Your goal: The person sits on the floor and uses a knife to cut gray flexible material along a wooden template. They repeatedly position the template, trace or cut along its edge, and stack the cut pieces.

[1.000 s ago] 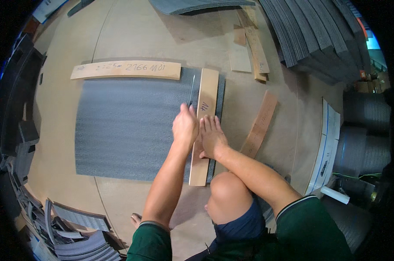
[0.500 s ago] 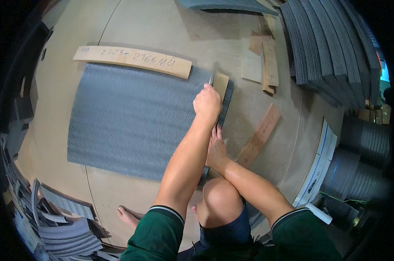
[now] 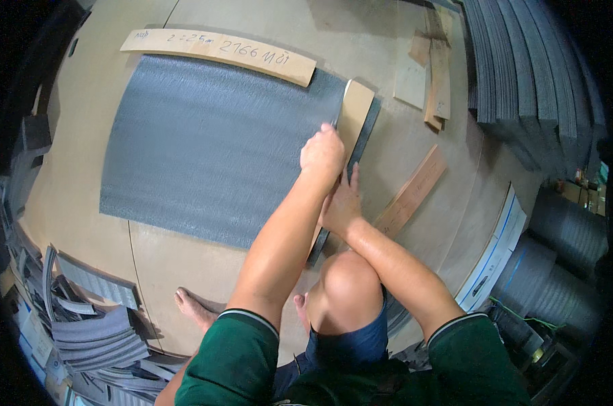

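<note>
At 8 o'clock, curved grey offcuts (image 3: 100, 342) lie heaped on the floor. A bare foot (image 3: 195, 309) rests between 7 and 8 o'clock. The large grey sheet (image 3: 212, 149) lies flat on the floor toward 10 o'clock from the middle of the view. Along its far edge, at 11 o'clock, sits a pale board (image 3: 218, 54) bearing a long line of handwritten letters and figures in dark ink.

Near the centre, toward 12 o'clock, the left hand (image 3: 323, 151) is closed in a fist, thumb uppermost, around a slim tool (image 3: 334, 124) that is nearly all hidden. The fist is right beside a pale strip (image 3: 357, 111), which slants from 1 o'clock toward 6 along the sheet's right side; a dark grey margin shows beyond it. Just below the fist, the right hand (image 3: 342, 205) has its fingers stretched out and slightly parted, laid over the strip, partly hidden behind the left wrist.

A reddish-brown strip (image 3: 412, 189) lies at 3 o'clock, its faint marks too small to read. Thin boards (image 3: 411, 81) lie between 1 and 2 o'clock. A white panel (image 3: 490, 260) between 3 and 4 o'clock carries a blue line and small dark print. Thick grey sheets (image 3: 516, 74) stand stacked at 2 o'clock.
</note>
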`<state>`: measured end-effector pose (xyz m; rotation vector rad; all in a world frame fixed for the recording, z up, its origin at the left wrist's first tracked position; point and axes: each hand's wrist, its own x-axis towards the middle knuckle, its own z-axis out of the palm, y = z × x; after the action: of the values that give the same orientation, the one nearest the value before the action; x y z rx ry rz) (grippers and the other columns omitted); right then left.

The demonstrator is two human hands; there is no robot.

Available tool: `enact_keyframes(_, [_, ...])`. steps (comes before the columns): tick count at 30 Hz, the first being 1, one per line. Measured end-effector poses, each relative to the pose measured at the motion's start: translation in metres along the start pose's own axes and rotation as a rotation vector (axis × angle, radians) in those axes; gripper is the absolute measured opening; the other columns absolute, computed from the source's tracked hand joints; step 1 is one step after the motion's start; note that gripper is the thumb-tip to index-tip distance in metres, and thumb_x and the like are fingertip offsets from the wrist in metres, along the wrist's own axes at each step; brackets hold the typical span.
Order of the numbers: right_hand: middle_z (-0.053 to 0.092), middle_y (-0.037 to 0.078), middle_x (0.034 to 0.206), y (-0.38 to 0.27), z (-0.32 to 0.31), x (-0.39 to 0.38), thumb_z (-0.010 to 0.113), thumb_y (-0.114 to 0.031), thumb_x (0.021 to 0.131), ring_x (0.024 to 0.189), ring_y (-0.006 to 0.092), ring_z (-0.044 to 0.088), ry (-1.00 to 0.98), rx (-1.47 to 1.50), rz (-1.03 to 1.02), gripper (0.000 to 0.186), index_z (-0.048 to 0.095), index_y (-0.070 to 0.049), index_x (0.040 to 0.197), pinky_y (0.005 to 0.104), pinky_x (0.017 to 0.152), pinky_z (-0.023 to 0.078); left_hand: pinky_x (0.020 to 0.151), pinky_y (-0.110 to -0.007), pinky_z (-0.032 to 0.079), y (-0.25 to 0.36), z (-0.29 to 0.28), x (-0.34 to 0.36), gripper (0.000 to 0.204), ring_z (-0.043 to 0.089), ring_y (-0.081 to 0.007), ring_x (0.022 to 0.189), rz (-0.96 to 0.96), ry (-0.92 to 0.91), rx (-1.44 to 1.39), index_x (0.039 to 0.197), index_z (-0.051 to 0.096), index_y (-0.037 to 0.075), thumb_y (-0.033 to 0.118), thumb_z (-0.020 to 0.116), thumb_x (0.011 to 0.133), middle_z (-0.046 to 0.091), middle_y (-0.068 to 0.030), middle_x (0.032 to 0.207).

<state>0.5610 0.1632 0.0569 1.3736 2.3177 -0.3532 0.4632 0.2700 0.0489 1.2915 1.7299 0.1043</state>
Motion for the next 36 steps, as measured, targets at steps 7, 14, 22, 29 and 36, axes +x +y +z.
enact_keyframes(7, [0.032, 0.029, 0.168, -0.006, -0.013, 0.004, 0.085, -0.049, 0.076, 0.157, 0.0435, 0.030, -0.056, -0.013, 0.125, 0.118, 0.028, 0.010, 0.161, 0.0655, 0.129, 0.008, 0.079, -0.065, 0.058, -0.092, 0.034, -0.116, 0.030, 0.071, -0.0562, 0.089, -0.013, -0.033, -0.010, 0.109, 0.052, -0.001, 0.029, 0.049, 0.108, 0.072, -0.0356, 0.092])
enact_keyframes(14, [0.030, 0.030, 0.168, -0.007, -0.022, 0.005, 0.096, -0.059, 0.060, 0.157, 0.0420, 0.031, -0.121, 0.018, 0.129, 0.143, 0.023, 0.010, 0.162, 0.0659, 0.129, 0.008, 0.074, -0.064, 0.057, -0.171, 0.059, -0.245, 0.029, 0.071, -0.0557, 0.082, -0.160, -0.215, 0.108, 0.110, 0.045, 0.003, 0.032, 0.047, 0.110, 0.072, -0.0335, 0.085])
enact_keyframes(22, [0.027, 0.031, 0.169, -0.013, -0.028, 0.008, 0.097, -0.057, 0.060, 0.159, 0.0416, 0.027, -0.160, 0.022, 0.171, 0.145, 0.021, 0.010, 0.163, 0.0637, 0.131, 0.007, 0.066, -0.065, 0.054, -0.287, 0.103, -0.390, 0.026, 0.068, -0.0549, 0.072, -0.153, -0.265, 0.108, 0.106, 0.048, 0.004, 0.029, 0.054, 0.107, 0.068, -0.0321, 0.076])
enact_keyframes(29, [0.019, 0.027, 0.174, -0.005, -0.013, 0.003, 0.100, -0.054, 0.058, 0.162, 0.0403, 0.018, -0.162, 0.123, 0.197, 0.150, 0.014, 0.005, 0.166, 0.0591, 0.133, 0.008, 0.095, -0.055, 0.049, -0.299, 0.070, -0.305, 0.023, 0.061, -0.0485, 0.115, 0.071, 0.203, -0.016, 0.120, 0.059, 0.000, 0.012, 0.060, 0.100, 0.067, -0.0282, 0.120])
enact_keyframes(36, [0.009, 0.024, 0.176, 0.012, 0.019, -0.019, 0.103, -0.042, 0.054, 0.163, 0.0413, 0.012, 0.089, 0.512, 0.129, 0.152, 0.012, -0.005, 0.170, 0.0554, 0.133, 0.017, 0.113, -0.051, 0.036, -0.221, 0.052, -0.144, 0.035, 0.052, -0.0413, 0.128, 0.459, 0.441, 0.010, 0.133, 0.062, -0.001, 0.016, 0.047, 0.107, 0.069, -0.0159, 0.131])
